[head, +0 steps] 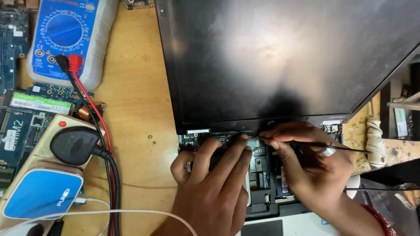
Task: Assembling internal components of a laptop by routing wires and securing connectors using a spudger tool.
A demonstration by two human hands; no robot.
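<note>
An opened laptop with a dark screen point(280, 57) lies on the wooden bench, its base point(262, 175) stripped so the inner boards show. My left hand point(214, 183) rests on the exposed base near the hinge, fingers spread and pressing on the parts, with nothing in it. My right hand point(306, 166) pinches a thin black tool point(332, 145) like a pen, the tip at the hinge edge just under the screen. A ring sits on one finger of the right hand.
A blue and white multimeter point(70, 35) with red and black leads point(94, 113) lies at the top left. Below it are circuit boards point(39, 102), a power strip point(48, 175) with a black plug point(74, 145), and white cables. More parts lie at the right edge point(400, 122).
</note>
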